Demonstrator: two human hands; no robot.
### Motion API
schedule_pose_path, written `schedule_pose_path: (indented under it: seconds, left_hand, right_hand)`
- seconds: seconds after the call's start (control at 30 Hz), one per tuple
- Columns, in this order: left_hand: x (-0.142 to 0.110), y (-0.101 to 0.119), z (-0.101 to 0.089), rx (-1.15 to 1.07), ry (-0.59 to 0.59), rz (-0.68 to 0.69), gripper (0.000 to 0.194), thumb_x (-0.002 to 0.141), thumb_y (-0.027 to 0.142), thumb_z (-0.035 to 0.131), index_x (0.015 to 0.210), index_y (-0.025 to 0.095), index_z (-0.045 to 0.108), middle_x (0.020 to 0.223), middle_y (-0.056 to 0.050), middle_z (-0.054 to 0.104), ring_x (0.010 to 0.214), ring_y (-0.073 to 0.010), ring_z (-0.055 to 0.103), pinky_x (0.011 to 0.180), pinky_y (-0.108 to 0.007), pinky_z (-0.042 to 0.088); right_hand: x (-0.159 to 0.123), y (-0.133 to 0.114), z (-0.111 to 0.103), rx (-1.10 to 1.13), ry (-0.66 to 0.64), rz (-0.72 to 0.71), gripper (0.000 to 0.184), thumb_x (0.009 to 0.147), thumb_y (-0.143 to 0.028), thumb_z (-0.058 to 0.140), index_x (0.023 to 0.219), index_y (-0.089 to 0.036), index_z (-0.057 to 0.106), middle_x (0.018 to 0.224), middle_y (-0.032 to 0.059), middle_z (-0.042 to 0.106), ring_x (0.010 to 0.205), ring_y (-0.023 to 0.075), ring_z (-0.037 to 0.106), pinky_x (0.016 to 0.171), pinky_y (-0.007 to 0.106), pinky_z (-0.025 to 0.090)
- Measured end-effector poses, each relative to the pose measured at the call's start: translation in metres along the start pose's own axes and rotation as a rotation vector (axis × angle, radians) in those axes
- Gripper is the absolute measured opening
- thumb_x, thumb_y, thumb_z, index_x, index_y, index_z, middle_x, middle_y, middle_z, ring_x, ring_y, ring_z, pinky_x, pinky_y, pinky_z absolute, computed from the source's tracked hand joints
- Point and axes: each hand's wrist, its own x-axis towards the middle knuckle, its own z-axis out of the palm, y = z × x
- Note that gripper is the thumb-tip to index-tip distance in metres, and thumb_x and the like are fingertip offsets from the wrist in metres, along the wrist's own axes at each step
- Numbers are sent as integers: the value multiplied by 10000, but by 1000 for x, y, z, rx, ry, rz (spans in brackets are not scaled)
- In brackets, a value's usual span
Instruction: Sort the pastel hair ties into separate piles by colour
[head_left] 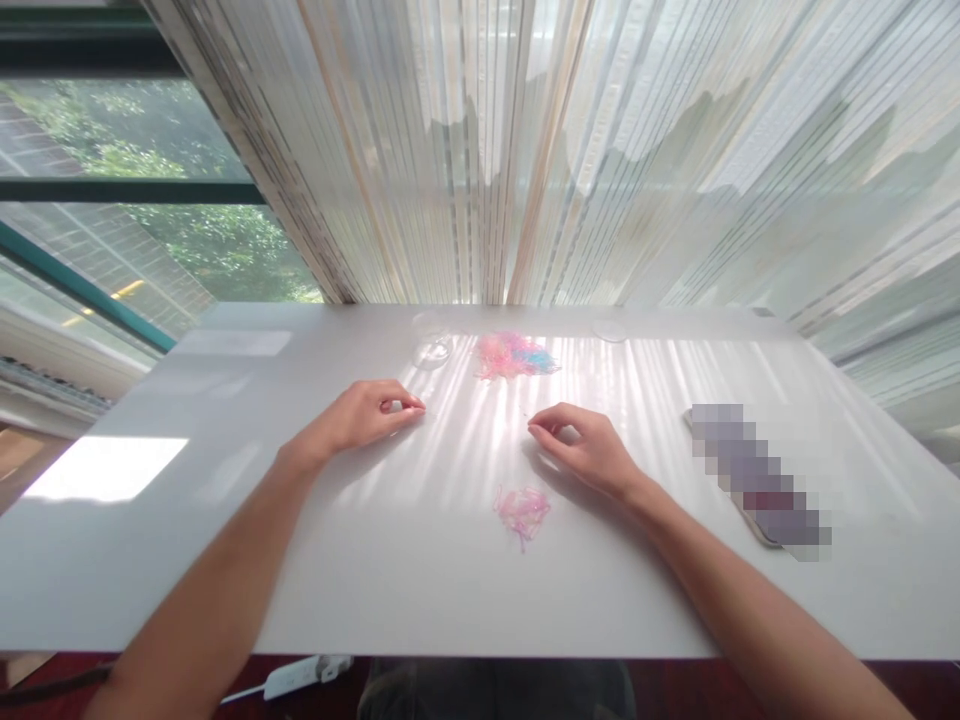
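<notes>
Both my hands rest on a white table. My left hand lies curled with thumb and forefinger pinched together; what they hold, if anything, is too small to make out. My right hand is pinched the same way, its fingertips pointing left. Between and below the hands lies a small pile of pink rubber bands. A larger heap of pink and blue bands sits farther back, beyond both hands.
A clear glass container stands left of the larger heap, and a clear round lid lies near the far edge. A flat blurred-out object lies at the right. Striped curtains hang behind the table; a window is at left.
</notes>
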Motion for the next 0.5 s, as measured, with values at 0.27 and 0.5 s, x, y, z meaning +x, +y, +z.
schedule_pose_path:
  seconds: [0.27, 0.5]
  left_hand:
    - [-9, -14, -22, 29, -64, -143, 395, 796, 593, 676, 886, 236, 820, 761, -19, 666, 657, -150, 565, 581, -219, 407]
    - [-10, -18, -27, 22, -104, -174, 379, 767, 566, 698, 891, 231, 825, 726, -15, 654, 634, -142, 550, 549, -207, 390]
  right_hand:
    - [4, 2, 1, -13, 19, 82, 204, 903, -373, 615, 882, -201, 722, 818, 53, 745, 690, 180, 673, 646, 335, 575]
    - [4, 1, 0, -29, 15, 107, 222, 900, -397, 623, 884, -198, 721, 809, 56, 744, 698, 187, 673, 654, 341, 569]
